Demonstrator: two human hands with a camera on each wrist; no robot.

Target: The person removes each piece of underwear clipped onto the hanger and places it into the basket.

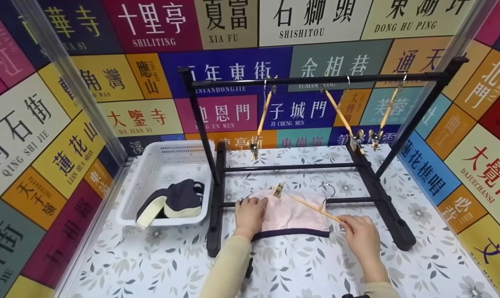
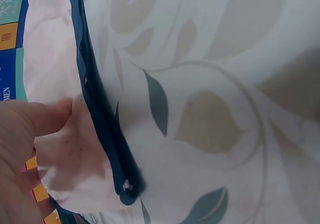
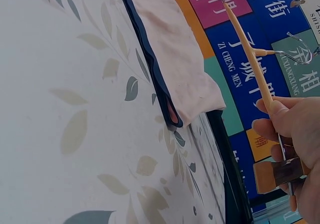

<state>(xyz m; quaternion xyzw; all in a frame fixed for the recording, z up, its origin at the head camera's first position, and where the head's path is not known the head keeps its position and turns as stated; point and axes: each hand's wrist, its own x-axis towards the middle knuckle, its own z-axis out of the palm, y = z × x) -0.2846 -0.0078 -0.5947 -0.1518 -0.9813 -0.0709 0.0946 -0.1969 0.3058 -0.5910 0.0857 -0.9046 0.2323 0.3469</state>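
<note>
A pink cloth garment (image 1: 295, 217) with a dark navy edge is held up in front of the rack's lower bar. My left hand (image 1: 250, 215) pinches its left side; in the left wrist view the thumb (image 2: 52, 116) lies on the near face, with fingers partly hidden behind. My right hand (image 1: 360, 236) grips the right end of a wooden clip hanger (image 1: 305, 203), next to a metal clip (image 3: 272, 176). Its other clip (image 1: 278, 190) is at the garment's top edge; whether it bites the cloth I cannot tell. The wire hook (image 1: 329, 189) points up.
A black rack (image 1: 316, 79) stands behind the hands, with several wooden clip hangers (image 1: 264, 114) on its top bar. To the left, a white basket (image 1: 125, 207) holds dark navy and cream cloth (image 1: 185, 196). Lettered panels (image 1: 218, 111) surround the leaf-patterned table (image 1: 159, 260).
</note>
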